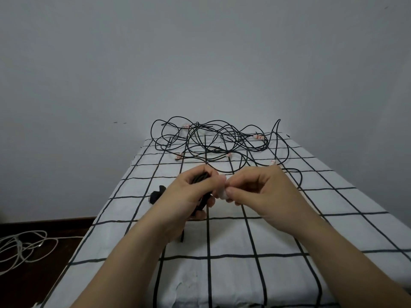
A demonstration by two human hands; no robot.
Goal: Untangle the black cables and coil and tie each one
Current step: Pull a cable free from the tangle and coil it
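A white sheet with black grid lines [233, 274] covers the surface and runs away toward a plain wall. At its far end lies the tangle of black cables [213, 141], its loops overlapping and pale connectors showing among them. On the dark floor to the near left sits a loose white cord [22, 245].

Both forearms reach in from the near edge and meet above the middle of the sheet. The left hand [189, 194] has its fingers curled round a coiled black cable [200, 177], back of the hand up. The right hand [260, 187] is just beside it, thumb and fingertips pinching a small white piece [220, 193] at the coil's right side. What that piece is cannot be told. A small black clump [156, 194] rests on the sheet left of the left hand.
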